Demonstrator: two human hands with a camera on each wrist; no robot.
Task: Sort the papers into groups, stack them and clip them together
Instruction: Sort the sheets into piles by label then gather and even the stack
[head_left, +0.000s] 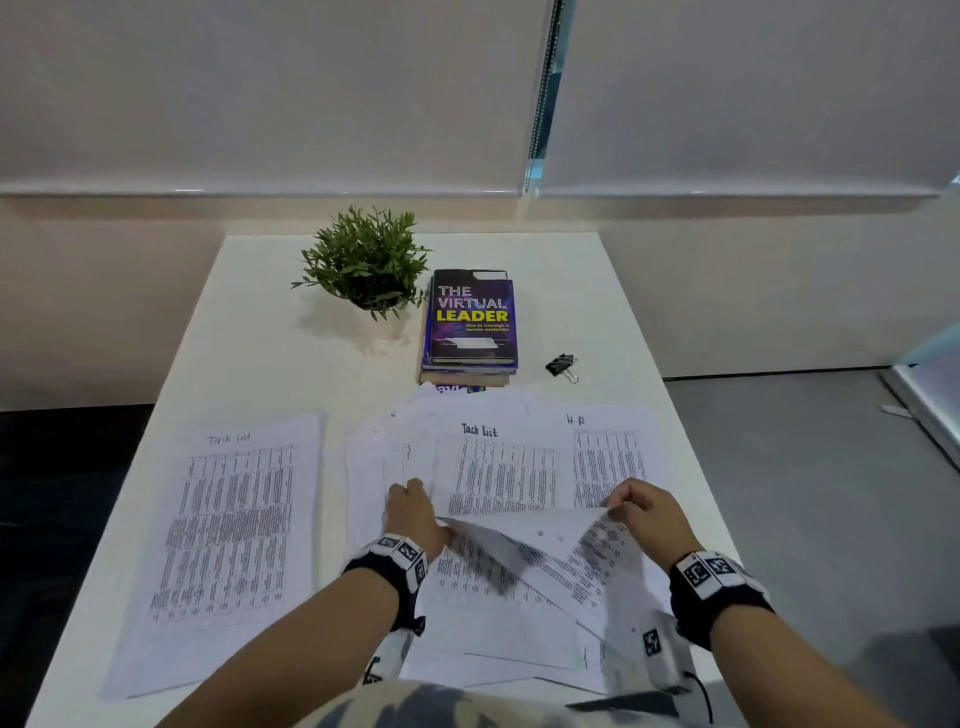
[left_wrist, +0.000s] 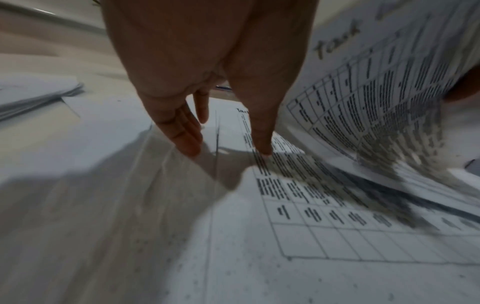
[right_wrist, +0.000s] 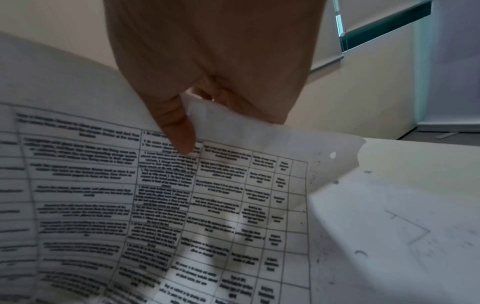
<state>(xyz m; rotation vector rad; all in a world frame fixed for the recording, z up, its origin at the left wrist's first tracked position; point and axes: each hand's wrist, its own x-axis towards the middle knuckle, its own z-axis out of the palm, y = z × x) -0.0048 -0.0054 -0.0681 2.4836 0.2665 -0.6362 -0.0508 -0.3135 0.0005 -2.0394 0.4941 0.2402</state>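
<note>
Your right hand (head_left: 647, 512) pinches the corner of a printed table sheet (head_left: 561, 551) between thumb and fingers, lifting it so it curls up over the loose spread of papers (head_left: 498, 467) in front of you. Your left hand (head_left: 413, 512) rests with straight fingers (left_wrist: 187, 131) pressing flat on that spread, fingertips touching the paper. The sheet under it is headed "Task List" in handwriting, and one at the right reads "H R". To your left, apart from the spread, lies a neat stack (head_left: 228, 540) also headed "Task List". Beyond the papers a black binder clip (head_left: 562, 365) sits alone on the white table (head_left: 613, 312), just right of a book (head_left: 471, 319) titled "THE VIRTUAL LEADER", which lies on other books beside a small potted plant (head_left: 366, 265).
</note>
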